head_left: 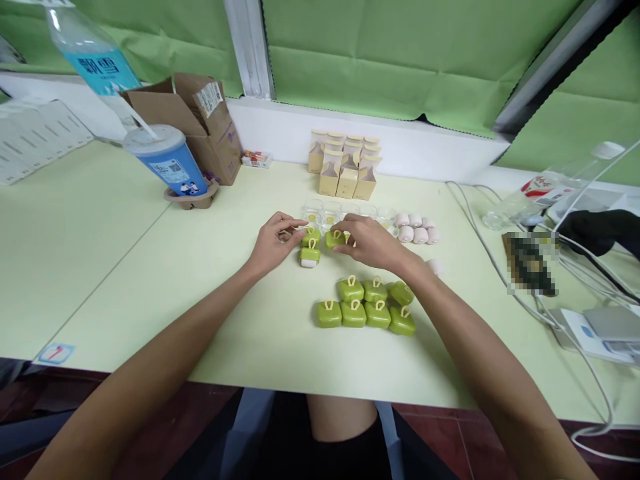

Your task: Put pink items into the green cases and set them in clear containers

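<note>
My right hand (367, 240) pinches a small glossy green case (334, 240) with a pale yellow loop on top, just above the table. To its left, my left hand (277, 241) has its index finger stretched out and its thumb at the side of another green case (312, 236); whether it presses on it I cannot tell. In front of that one stands a green case with a white lower part (309, 257). Several more green cases (353, 313) form two rows nearer me. Behind my hands are clear plastic containers (313, 208), partly hidden by my right hand.
Small open cartons (347, 177) stand by the wall. Pale pink round pieces (406, 234) lie right of the containers. A blue cup (175, 163), brown cardboard box (223, 143) and large bottle (95, 60) occupy the left. Cables (493, 260) and a clear bottle (545, 190) are at right.
</note>
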Demonstrator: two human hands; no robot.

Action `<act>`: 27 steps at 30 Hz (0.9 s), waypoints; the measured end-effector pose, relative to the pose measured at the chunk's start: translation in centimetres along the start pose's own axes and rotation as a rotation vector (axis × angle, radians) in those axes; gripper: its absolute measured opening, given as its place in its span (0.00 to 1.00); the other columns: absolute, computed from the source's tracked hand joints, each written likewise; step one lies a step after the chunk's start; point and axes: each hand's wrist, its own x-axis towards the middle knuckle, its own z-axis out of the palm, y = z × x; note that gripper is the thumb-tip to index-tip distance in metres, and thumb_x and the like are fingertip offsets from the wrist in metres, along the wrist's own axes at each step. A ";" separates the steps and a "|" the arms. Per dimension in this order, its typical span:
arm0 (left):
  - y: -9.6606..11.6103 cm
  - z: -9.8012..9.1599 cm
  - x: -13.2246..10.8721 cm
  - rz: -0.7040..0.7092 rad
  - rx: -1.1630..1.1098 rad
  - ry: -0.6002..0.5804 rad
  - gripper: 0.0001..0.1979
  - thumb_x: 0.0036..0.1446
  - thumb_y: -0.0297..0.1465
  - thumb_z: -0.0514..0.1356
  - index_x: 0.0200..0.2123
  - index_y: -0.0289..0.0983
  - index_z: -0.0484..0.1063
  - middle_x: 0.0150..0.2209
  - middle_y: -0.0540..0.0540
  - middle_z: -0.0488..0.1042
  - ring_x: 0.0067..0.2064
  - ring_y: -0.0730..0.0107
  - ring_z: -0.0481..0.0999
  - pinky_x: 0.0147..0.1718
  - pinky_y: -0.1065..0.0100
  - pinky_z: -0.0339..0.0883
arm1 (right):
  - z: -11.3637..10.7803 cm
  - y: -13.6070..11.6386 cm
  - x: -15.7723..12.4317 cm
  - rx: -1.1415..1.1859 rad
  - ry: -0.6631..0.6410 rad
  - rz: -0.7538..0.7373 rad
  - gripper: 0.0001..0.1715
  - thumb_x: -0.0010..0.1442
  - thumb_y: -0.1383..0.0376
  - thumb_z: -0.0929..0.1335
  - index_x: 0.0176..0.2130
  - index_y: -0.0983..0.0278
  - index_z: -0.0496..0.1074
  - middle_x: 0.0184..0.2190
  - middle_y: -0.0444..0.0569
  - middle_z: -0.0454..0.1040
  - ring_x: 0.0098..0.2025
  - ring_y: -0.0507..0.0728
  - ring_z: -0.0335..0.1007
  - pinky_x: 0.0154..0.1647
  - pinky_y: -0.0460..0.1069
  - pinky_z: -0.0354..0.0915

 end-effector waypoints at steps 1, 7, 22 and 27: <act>0.0 0.0 0.0 0.004 -0.002 -0.005 0.15 0.64 0.43 0.68 0.47 0.41 0.87 0.45 0.42 0.76 0.44 0.64 0.77 0.39 0.65 0.73 | 0.4 0.0 0.1 -0.023 0.002 -0.009 0.18 0.67 0.65 0.76 0.55 0.67 0.80 0.49 0.58 0.78 0.40 0.61 0.78 0.48 0.55 0.70; -0.5 0.1 0.1 0.039 0.003 -0.014 0.14 0.65 0.44 0.67 0.43 0.41 0.87 0.43 0.43 0.78 0.45 0.64 0.79 0.39 0.65 0.74 | 1.9 0.0 0.3 -0.043 0.034 -0.003 0.18 0.66 0.67 0.75 0.55 0.68 0.78 0.55 0.60 0.72 0.38 0.58 0.74 0.45 0.54 0.69; -0.6 0.1 0.1 0.056 -0.005 -0.006 0.13 0.64 0.43 0.68 0.42 0.41 0.88 0.41 0.44 0.78 0.43 0.65 0.79 0.37 0.66 0.74 | 2.6 -0.3 0.5 -0.040 0.074 0.027 0.19 0.68 0.67 0.73 0.58 0.68 0.76 0.58 0.61 0.69 0.37 0.57 0.74 0.47 0.57 0.72; -0.8 0.0 0.1 0.055 0.010 -0.017 0.14 0.65 0.43 0.68 0.43 0.41 0.87 0.42 0.44 0.79 0.44 0.65 0.79 0.38 0.65 0.75 | 2.9 -0.2 0.6 -0.048 0.085 0.022 0.20 0.70 0.67 0.72 0.60 0.66 0.75 0.58 0.60 0.70 0.38 0.59 0.75 0.49 0.57 0.72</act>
